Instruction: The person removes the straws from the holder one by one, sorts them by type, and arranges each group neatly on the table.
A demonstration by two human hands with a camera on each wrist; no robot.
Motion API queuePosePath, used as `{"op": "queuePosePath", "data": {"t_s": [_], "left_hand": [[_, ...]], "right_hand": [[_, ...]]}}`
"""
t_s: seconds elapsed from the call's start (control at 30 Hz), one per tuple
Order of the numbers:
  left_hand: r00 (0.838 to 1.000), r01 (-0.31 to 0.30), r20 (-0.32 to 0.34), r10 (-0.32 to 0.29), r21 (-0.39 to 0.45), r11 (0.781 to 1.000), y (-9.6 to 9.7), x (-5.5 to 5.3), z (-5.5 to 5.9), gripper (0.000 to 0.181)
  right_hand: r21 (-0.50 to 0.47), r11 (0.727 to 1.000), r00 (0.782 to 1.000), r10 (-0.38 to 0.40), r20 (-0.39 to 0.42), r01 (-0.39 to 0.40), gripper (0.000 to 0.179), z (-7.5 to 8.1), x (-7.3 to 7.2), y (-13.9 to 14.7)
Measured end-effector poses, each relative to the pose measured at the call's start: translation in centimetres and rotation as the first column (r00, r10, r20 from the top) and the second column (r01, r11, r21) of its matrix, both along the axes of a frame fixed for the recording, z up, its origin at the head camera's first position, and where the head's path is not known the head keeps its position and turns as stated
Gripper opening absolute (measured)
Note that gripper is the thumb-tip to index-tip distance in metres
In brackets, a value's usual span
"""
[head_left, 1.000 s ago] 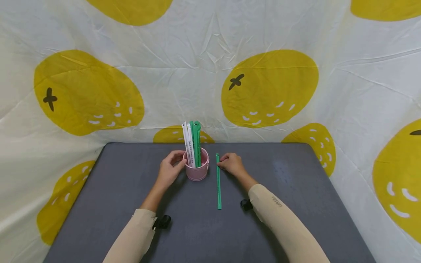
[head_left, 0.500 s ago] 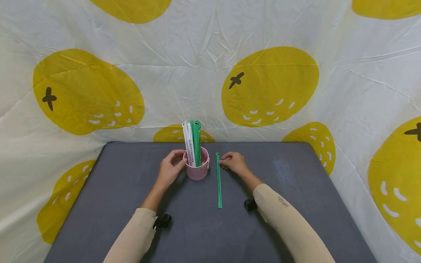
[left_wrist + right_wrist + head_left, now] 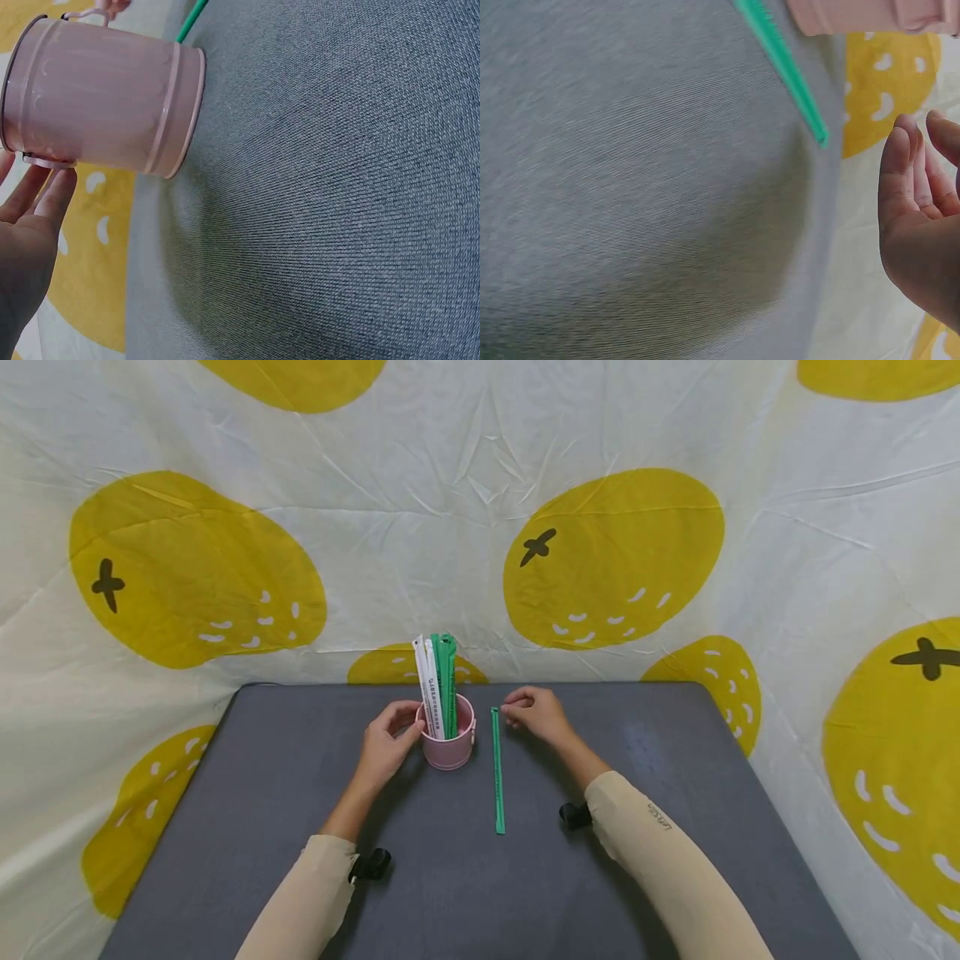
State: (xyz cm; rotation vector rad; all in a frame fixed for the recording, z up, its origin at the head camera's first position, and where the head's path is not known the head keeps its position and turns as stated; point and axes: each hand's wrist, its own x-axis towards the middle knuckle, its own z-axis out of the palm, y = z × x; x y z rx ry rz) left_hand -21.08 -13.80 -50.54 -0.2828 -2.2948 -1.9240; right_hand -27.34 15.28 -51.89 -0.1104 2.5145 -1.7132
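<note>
A small pink metal bucket [image 3: 448, 752] stands upright near the far side of the table, holding several wrapped straws, white ones [image 3: 430, 693] and green ones [image 3: 447, 685]. My left hand [image 3: 384, 745] holds the bucket at its left side; in the left wrist view its fingers [image 3: 56, 196] meet the small side handle. One green wrapped straw [image 3: 498, 777] lies on the table to the bucket's right, pointing toward me. Just right of that straw's far end is my right hand [image 3: 538, 714], loosely bent, with nothing between thumb and fingers in the right wrist view.
A dark grey cloth-covered table [image 3: 450, 893] lies under everything. Close behind its far edge hangs a white curtain [image 3: 420, 560] printed with yellow fruit. A black wrist camera [image 3: 371, 865] sits on the left sleeve, another wrist camera [image 3: 575, 816] on the right.
My right hand has let go of the green wrapped straw and moved slightly away, to the right and toward the table's far edge. The left hand and bucket stay put.
</note>
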Motion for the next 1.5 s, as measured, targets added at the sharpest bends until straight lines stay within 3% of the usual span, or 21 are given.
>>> {"op": "queuePosePath", "data": {"t_s": [0.17, 0.4, 0.5, 0.73, 0.83, 1.5], "left_hand": [[1.0, -0.018, 0.011, 0.018, -0.014, 1.0, 0.0, -0.3, -0.6, 0.034], [0.999, 0.043, 0.013, -0.043, 0.005, 0.999, -0.3, 0.6, 1.1, 0.038], [0.999, 0.044, 0.023, -0.045, 0.012, 0.999, -0.3, 0.6, 1.2, 0.038], [0.999, 0.028, -0.033, -0.028, 0.001, 1.0, -0.9, -0.8, -1.8, 0.038], [0.999, 0.028, -0.036, -0.028, 0.003, 1.0, -0.9, -0.8, -1.9, 0.038], [0.999, 0.029, -0.027, -0.028, 0.002, 1.0, -0.5, -0.7, -2.0, 0.035]], "right_hand": [[-0.01, 1.0, 1.0, 0.013, -0.013, -0.013, 0.024, 1.6, 0.0, -0.3], [-0.065, 0.997, 0.997, 0.046, -0.054, -0.049, 0.027, 4.0, 0.1, -0.9], [-0.05, 0.997, 0.996, 0.063, -0.064, -0.066, 0.03, 4.9, 0.0, -1.2], [-0.031, 0.995, 0.992, 0.095, -0.08, -0.097, 0.031, 6.1, -0.5, -2.5], [-0.024, 0.994, 0.99, 0.101, -0.098, -0.104, 0.03, 6.6, -0.6, -3.1], [-0.036, 0.99, 0.985, 0.134, -0.106, -0.138, 0.031, 7.1, -2.0, -6.5]]}}
